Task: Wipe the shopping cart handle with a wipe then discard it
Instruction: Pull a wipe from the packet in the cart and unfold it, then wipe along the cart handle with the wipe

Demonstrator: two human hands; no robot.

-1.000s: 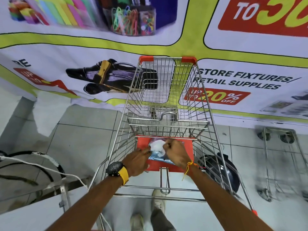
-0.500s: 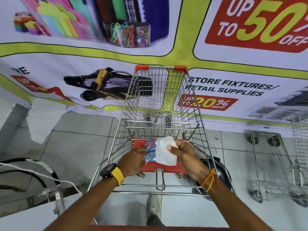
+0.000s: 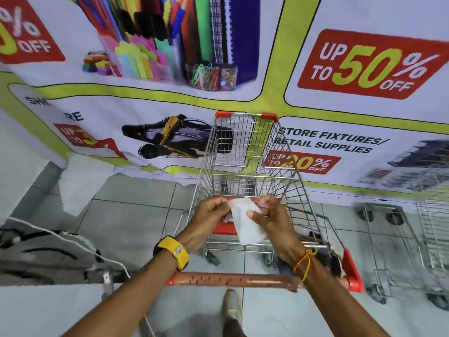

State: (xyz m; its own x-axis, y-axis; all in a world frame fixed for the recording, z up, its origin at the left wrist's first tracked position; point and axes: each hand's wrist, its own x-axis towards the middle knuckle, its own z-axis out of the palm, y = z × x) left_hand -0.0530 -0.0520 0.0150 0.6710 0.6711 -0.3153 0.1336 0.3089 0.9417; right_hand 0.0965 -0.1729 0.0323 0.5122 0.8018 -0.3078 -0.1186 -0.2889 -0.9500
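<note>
A white wipe [image 3: 246, 224] hangs between both hands above the red child-seat flap [image 3: 222, 228] of a wire shopping cart [image 3: 245, 152]. My left hand [image 3: 210, 214] pinches the wipe's top left corner. My right hand [image 3: 272, 217] grips its right edge with the thumb on the front. The cart's red handle [image 3: 233, 279] runs across below my wrists, nearer to me, with neither hand touching it. The wipe packet seen earlier is hidden behind the hands.
A printed sale banner [image 3: 364, 64] covers the wall behind the cart. Another wire cart [image 3: 401, 239] stands at the right. A white cable [image 3: 73, 242] and dark gear lie on the tiled floor at the left. My shoe [image 3: 232, 310] shows below the handle.
The wipe came out of the packet on the child seat and now hangs spread between both raised hands. The view tilted up, bringing the cart handle into sight.
</note>
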